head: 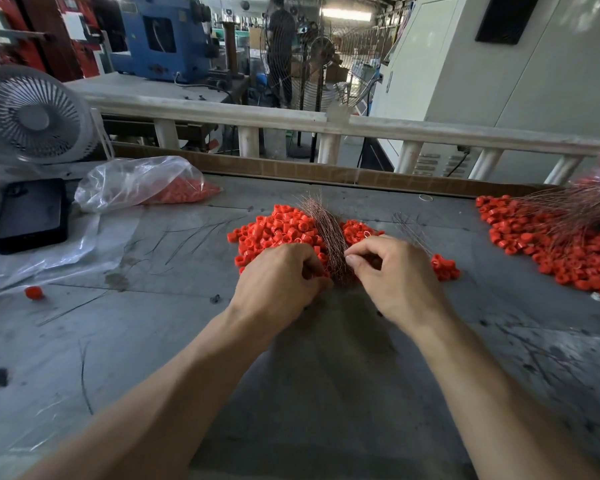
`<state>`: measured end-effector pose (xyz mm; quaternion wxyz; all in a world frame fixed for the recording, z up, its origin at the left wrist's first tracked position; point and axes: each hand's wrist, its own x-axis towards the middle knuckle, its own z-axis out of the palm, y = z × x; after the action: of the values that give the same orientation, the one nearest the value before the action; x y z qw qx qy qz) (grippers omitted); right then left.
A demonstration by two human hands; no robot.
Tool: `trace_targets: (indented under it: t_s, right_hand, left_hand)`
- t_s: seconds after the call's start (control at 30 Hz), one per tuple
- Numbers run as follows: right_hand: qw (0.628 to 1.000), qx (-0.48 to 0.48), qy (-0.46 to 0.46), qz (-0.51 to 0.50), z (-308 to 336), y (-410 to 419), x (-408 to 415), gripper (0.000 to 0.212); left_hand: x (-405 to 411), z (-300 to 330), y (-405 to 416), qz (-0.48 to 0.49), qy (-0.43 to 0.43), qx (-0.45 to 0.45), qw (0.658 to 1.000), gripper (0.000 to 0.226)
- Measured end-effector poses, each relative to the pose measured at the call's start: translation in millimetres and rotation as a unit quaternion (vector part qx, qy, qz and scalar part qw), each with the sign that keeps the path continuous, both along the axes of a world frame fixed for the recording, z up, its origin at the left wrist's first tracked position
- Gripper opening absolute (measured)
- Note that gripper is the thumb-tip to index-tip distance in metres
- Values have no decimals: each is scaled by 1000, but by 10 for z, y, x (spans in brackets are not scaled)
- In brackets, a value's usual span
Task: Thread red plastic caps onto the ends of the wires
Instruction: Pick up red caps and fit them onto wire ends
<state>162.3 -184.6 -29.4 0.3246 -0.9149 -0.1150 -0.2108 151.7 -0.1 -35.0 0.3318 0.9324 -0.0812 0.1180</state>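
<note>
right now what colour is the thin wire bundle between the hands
Coppery pink-brown, the thin wire bundle lying across bright red plastic caps; head view.

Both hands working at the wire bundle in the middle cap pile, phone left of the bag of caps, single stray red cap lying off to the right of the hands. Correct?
Not quite: the stray red cap lies to the left of the hands, near the clear plastic sheet, as the head view shows. The rest holds: left hand and right hand at the wire bundle, phone left of the bag of caps.
</note>
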Motion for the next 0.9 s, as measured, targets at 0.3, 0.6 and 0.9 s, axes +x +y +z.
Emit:
trace_targets:
  t_s: [0.3, 0.6, 0.9]
  right_hand:
    - [1000, 13, -14, -1, -10, 24, 6, 7]
    - [1000, -1, -13, -2, -18, 80, 9, 9]
    - [1000, -4, -3, 3, 1, 100, 0, 9]
  left_hand:
    - [44, -19, -30, 46, -51, -24, 997, 17]
    - [142, -39, -94, 57, -122, 21, 991, 19]
    - [153, -38, -126, 48, -121, 24, 991, 26]
